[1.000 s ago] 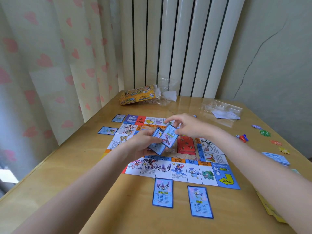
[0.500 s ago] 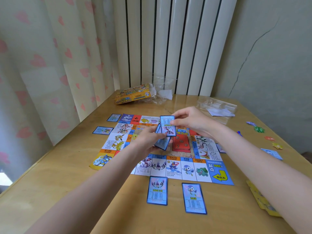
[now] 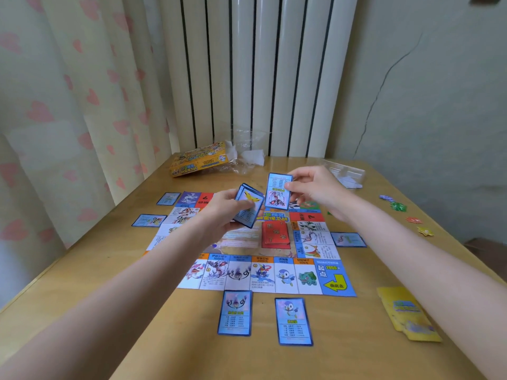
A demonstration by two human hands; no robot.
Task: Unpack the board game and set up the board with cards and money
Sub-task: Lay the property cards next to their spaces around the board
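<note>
Lying nearest on the wooden table (image 3: 82, 311): two blue cards face up, side by side just below the board's near edge, the left card (image 3: 235, 313) showing a dark lamp-like figure, the right card (image 3: 293, 321) a blue penguin. A yellow stack of cards (image 3: 406, 314) is sitting well off to the right, partly hidden under the right forearm.

The board (image 3: 263, 272) is lying flat mid-table, with a red deck (image 3: 275, 233) resting on its centre area. More blue cards are lying beside the board edges: one to the right (image 3: 348, 239), two to the left (image 3: 149, 220) and (image 3: 168, 198).

Above the board, the left hand (image 3: 219, 212) is gripping a small deck of blue cards (image 3: 248, 205), fingers curled round it, top card showing a yellow bird. The right hand (image 3: 315, 190) is pinching a single blue card (image 3: 278, 191) between thumb and fingers, holding it upright just beside the deck, not touching the board.

Small coloured tokens (image 3: 397, 207) are sitting scattered along the right table edge. Further back, the yellow game box (image 3: 200, 159) is lying tilted near the curtain, with crumpled clear wrap (image 3: 251, 154) beside it and a clear plastic tray (image 3: 347, 174) behind the right hand
</note>
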